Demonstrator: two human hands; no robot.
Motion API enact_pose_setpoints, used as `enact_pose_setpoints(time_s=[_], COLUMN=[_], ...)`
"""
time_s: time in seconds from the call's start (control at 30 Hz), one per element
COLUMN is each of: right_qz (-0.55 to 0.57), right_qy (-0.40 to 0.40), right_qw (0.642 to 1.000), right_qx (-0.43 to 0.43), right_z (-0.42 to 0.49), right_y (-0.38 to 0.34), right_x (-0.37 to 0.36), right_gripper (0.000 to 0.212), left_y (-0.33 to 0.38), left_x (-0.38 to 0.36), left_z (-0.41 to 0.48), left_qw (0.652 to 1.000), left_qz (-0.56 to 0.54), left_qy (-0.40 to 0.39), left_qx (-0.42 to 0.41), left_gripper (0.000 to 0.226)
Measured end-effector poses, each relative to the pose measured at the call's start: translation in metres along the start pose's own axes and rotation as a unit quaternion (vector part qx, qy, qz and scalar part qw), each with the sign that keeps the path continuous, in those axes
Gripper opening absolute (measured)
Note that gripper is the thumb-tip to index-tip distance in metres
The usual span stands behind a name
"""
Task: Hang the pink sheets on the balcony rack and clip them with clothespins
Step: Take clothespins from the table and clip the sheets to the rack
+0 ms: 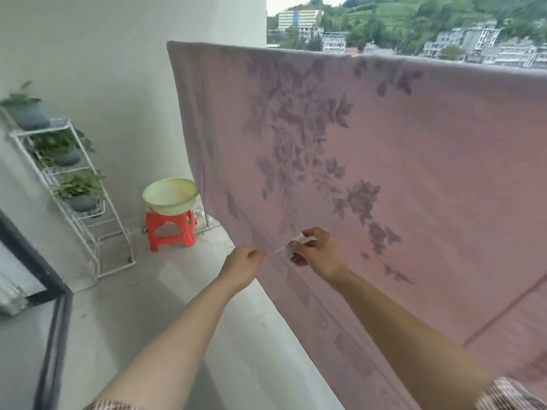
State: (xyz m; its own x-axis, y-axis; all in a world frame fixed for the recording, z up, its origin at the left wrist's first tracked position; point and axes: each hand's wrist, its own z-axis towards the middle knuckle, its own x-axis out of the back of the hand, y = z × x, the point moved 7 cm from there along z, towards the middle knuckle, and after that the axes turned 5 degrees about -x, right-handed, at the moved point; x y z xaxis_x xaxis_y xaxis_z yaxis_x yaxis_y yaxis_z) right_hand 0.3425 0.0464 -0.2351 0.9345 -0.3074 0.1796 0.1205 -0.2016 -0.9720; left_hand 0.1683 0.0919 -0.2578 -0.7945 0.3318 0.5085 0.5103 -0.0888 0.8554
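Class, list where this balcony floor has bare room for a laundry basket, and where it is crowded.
Bare floor lies between the plant rack, the orange stool and the pink sheet. Crowded: the rack's shelves hold pots; a basin fills the stool top. The left hand pinches the sheet, the right hand a white tag.

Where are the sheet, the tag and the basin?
sheet (pixel 414 173): head view, middle of the hanging cloth.
tag (pixel 291 245): head view, middle of the white strip.
basin (pixel 170 192): head view, its bare inside.
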Motion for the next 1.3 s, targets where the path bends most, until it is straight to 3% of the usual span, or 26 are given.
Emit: enact_pose_setpoints(time_s=[0.33, 0.6, 0.83, 0.9, 1.07, 1.3], right_qz=[0.02, -0.04, -0.09, -0.115, -0.198, -0.291], right_qy=[-0.102, -0.167, -0.193, -0.192, -0.136, -0.078], right_qw=[0.994, 0.984, 0.976, 0.974, 0.968, 0.945], right_qx=[0.017, 0.049, 0.05, 0.047, 0.07, 0.127], right_z=[0.188, 0.348, 0.47, 0.507, 0.611, 0.778], right_y=[-0.107, -0.169, -0.217, -0.224, -0.249, -0.289], right_x=[-0.165, -0.326, -0.434, -0.455, -0.494, -0.532], right_gripper=[0.019, 0.015, 0.016, 0.018, 0.045, 0.041], left_y=[-0.045, -0.119, -0.155, -0.166, -0.195, -0.208], left_x=[0.159, 0.307, 0.402, 0.419, 0.47, 0.529], left_z=[0.171, 0.338, 0.461, 0.496, 0.592, 0.751], left_qw=[0.974, 0.954, 0.954, 0.953, 0.963, 0.958], left_qz=[-0.205, -0.287, -0.283, -0.284, -0.26, -0.284], left_qy=[0.028, -0.01, -0.077, -0.081, -0.024, 0.01], left_qx=[0.088, 0.083, 0.065, 0.06, 0.071, 0.044], left_gripper=[0.032, 0.041, 0.041, 0.043, 0.037, 0.031])
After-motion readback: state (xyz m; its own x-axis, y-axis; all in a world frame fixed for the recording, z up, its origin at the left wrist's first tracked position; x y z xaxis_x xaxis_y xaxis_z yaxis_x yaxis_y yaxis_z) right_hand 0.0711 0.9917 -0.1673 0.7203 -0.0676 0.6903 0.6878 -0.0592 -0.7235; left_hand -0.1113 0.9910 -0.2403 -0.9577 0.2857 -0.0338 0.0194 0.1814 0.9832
